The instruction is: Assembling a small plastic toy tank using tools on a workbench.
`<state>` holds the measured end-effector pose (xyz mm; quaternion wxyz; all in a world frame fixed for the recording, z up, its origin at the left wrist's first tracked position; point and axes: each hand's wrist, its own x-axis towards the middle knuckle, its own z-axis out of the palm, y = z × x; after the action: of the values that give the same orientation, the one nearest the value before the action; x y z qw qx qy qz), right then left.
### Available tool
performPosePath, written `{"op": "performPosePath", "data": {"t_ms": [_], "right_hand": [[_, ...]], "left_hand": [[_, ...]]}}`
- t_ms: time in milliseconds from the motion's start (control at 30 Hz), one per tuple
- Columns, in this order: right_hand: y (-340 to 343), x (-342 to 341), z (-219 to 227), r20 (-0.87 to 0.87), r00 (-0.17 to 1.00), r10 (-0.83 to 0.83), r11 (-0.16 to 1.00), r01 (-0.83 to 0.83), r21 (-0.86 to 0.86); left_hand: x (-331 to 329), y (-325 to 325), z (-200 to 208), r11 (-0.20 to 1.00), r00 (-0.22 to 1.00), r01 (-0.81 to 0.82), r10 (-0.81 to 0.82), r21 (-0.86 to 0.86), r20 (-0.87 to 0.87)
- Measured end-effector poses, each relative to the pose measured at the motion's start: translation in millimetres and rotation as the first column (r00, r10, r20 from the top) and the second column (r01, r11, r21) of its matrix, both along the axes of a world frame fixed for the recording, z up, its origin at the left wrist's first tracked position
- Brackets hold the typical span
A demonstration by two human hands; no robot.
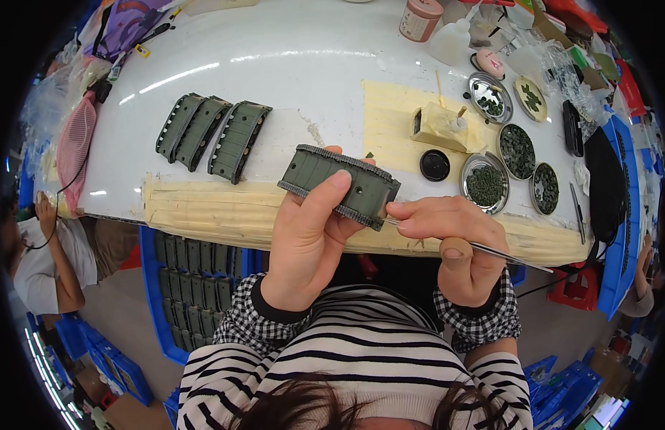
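My left hand (301, 240) grips a dark green model tank hull (325, 175) with toothed tracks along both long sides, the thumb pressed on its flat face. Pinched in my right hand (465, 240) is a slim pair of metal tweezers (510, 258), whose tip meets the near right end of the hull. Whether the tip holds a small part is too small to tell. Similar tracked hulls (239, 140) lie side by side on the white table at the left.
Metal dishes of small green parts (517, 150) stand at the right, near a tape-covered block (443, 127) and a small black lid (434, 165). Yellow tape (203, 215) lines the table's front edge. A blue crate (157, 301) of hulls sits below left. A co-worker's arm (56, 244) shows far left.
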<state>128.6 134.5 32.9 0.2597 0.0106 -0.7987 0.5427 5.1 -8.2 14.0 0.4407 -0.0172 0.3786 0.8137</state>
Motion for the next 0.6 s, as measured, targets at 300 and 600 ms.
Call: {"op": "performPosePath", "data": {"t_ms": [300,600], "right_hand": [[-0.2,1.0,2.5,0.029,1.0,0.002,1.0,-0.002,-0.007],[-0.3,1.0,0.7,-0.012,1.0,0.014,0.993,-0.012,0.12]], "left_hand": [[0.4,0.9,1.3,1.0,1.0,0.003,-0.003,-0.021,-0.019],[1.0,0.1,1.4,1.0,1.0,-0.01,0.01,0.002,-0.001]]}}
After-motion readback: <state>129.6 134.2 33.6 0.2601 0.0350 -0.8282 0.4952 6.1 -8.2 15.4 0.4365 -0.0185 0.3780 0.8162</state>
